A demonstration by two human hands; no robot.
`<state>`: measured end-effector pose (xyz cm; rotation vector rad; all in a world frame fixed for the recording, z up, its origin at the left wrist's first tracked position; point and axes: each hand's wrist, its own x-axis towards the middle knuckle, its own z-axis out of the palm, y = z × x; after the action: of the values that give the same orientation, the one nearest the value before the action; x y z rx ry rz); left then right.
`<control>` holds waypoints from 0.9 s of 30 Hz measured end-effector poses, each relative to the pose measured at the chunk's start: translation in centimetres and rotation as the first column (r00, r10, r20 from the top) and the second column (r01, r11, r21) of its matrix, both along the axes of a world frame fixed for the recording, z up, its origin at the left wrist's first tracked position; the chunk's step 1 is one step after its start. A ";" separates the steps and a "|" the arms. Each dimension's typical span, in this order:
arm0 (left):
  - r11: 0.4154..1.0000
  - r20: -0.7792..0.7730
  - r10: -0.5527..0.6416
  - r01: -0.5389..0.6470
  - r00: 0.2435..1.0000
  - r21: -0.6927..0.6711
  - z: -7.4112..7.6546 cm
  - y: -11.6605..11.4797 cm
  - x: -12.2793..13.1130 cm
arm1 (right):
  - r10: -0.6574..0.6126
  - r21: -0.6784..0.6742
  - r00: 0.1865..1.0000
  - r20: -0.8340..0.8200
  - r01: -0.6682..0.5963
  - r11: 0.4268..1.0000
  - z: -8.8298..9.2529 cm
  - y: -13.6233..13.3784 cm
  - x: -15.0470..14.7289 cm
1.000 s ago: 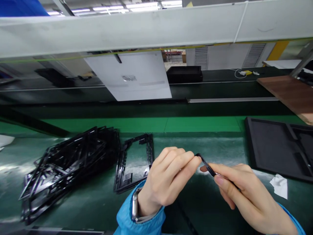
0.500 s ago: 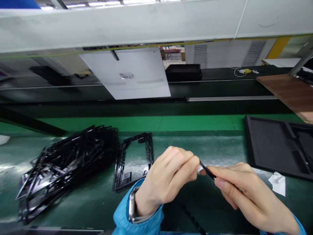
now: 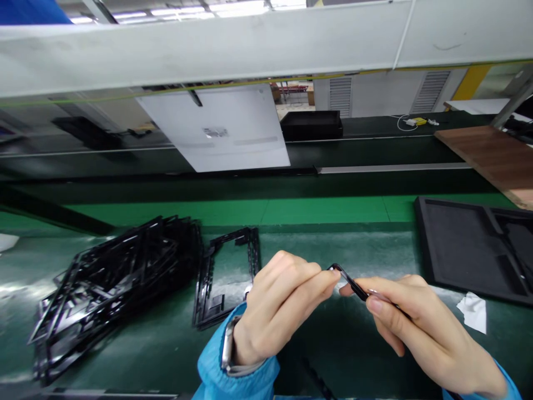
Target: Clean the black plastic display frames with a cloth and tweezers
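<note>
Both hands meet over the green bench around a narrow black plastic frame [image 3: 353, 286], seen nearly edge-on, its corner near my left fingertips. My left hand [image 3: 287, 303] is closed, pinching the frame by that corner; a watch sits on its wrist. My right hand [image 3: 420, 322] is closed too, thumb and fingers pinching the frame's edge from the right. A thin shiny sliver shows between the right thumb and forefinger; its kind is unclear. Below the hands, a dark toothed strip [image 3: 320, 380] shows dimly; whether it belongs to the held frame, I cannot tell.
Left on the bench [image 3: 353, 244] lies a heap of black frames [image 3: 120, 278]. Beside my left hand are more black frames [image 3: 204, 283], stacked flat. To the right lie a black foam tray [image 3: 470, 244] and a crumpled white scrap [image 3: 473, 312]. A white panel [image 3: 225, 130] hangs ahead.
My left hand has shifted slightly left and its fingers have slid back, so more of the frame's corner shows. A shiny sliver now shows at my right fingertips.
</note>
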<state>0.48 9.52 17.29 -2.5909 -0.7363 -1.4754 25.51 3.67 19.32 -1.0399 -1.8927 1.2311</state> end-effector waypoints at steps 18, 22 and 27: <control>0.995 -0.027 -0.100 0.100 0.995 -0.016 0.7 0.3 0.3 | 0.024 0.013 0.996 0.091 -0.025 1.000 0.8 0.5 0.1; 0.999 0.025 -0.042 0.043 0.999 -0.031 0.2 0.2 0.2 | 0.035 -0.034 0.998 0.050 -0.034 0.999 0.4 0.4 0.4; 1.000 0.034 0.011 -0.010 0.999 -0.017 -0.1 -0.1 0.0 | 0.038 -0.021 0.999 0.033 -0.037 0.999 0.2 0.3 0.4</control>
<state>0.50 9.38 17.14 -2.5761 -0.7680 -1.5210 25.88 3.96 19.53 -1.0464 -1.9369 1.2639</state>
